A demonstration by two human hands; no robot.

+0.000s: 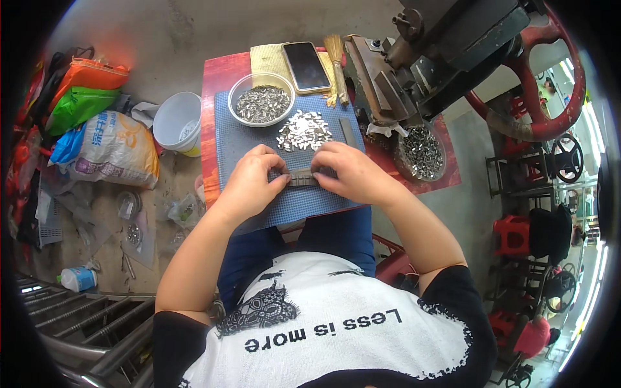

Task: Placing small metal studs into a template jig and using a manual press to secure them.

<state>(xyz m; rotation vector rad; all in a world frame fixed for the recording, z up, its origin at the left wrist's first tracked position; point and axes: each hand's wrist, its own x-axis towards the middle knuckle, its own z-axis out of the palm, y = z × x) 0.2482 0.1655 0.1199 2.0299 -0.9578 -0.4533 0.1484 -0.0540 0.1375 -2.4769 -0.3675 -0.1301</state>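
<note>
blue mat (301, 205), metal bar (302, 179) b/w l+r fingers (274, 163), ends hidden

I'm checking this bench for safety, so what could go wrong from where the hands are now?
Loose pieces: the pile of small metal pieces lies just beyond the left hand and right hand, so a knuckle might scatter it.
Mixing: the white bowl of metal pieces sits close to that pile; a knock could spill its contents into it.
Pinching: fingertips are at both ends of the dark metal bar, so a slip might nip them.
</note>
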